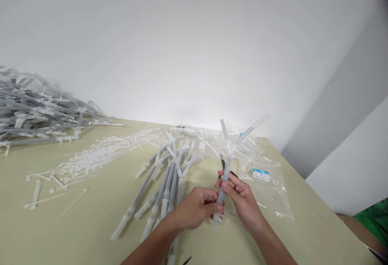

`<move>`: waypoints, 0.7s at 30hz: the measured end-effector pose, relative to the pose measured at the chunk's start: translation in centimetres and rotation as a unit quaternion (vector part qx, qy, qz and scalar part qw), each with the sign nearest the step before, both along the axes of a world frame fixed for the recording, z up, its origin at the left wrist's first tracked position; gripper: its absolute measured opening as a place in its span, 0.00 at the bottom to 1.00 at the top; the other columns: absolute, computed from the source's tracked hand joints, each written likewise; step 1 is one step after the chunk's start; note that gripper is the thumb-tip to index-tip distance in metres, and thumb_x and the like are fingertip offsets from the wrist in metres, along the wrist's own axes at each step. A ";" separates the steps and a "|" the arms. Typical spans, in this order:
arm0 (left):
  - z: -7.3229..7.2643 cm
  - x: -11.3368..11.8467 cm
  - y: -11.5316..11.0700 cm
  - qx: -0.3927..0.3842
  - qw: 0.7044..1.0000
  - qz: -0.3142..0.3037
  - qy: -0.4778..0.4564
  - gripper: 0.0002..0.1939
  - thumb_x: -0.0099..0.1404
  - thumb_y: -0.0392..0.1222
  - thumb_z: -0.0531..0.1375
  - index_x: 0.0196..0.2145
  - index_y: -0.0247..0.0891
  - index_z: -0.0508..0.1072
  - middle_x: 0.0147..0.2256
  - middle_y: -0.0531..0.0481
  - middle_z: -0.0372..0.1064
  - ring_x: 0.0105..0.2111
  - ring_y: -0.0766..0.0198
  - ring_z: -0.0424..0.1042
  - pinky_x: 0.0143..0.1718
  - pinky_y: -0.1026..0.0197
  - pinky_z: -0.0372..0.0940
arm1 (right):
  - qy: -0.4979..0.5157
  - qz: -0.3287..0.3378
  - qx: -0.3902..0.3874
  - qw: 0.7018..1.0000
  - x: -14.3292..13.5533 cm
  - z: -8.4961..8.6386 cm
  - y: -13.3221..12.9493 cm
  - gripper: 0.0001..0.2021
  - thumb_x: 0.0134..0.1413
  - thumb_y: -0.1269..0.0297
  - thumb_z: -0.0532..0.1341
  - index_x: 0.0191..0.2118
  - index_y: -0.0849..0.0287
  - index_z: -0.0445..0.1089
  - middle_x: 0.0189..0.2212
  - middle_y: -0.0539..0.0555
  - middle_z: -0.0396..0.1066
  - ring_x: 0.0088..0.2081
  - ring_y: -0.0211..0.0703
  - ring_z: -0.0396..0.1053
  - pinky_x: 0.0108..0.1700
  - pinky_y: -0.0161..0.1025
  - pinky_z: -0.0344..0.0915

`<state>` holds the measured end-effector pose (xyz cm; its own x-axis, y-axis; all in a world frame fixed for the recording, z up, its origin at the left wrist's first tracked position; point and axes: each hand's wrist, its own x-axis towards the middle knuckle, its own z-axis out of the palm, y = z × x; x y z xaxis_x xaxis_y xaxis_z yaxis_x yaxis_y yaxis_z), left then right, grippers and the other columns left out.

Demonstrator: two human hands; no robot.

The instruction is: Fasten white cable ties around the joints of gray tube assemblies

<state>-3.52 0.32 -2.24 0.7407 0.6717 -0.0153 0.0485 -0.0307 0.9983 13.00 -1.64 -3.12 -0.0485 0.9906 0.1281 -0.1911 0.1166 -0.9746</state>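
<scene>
Both hands hold one translucent tube assembly (227, 166), tilted up and away from me, with a Y-shaped top that splits into two thinner tubes. My left hand (201, 207) is closed around its lower end, thumb and fingers pinching near a white fitting. Higher up the stem, my right hand (238, 194) wraps it between thumb and fingers. Left of my hands lies a group of similar Y-tube assemblies (165, 184) on the table. A dark tool (223, 162), partly hidden behind the tube and my right hand, rests on the table.
White cable ties (103, 153) are spread over the table (100, 232) at left. A tall heap of tube assemblies (39, 109) stands at the far left. Clear plastic bags (274, 192), one with a blue-and-white label, lie at right. A white wall (194, 46) rises behind.
</scene>
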 end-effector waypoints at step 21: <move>0.1 0.1 0.1 -0.091 0.995 -0.019 -0.028 0.16 0.60 0.49 0.57 0.32 0.31 0.74 0.30 0.46 0.73 0.30 0.63 0.72 0.34 0.62 0.63 | 0.060 -0.062 -0.034 0.996 0.0 -0.7 0.2 0.22 0.48 0.60 0.66 0.50 0.58 0.69 0.28 0.52 0.72 0.30 0.40 0.66 0.30 0.35 0.60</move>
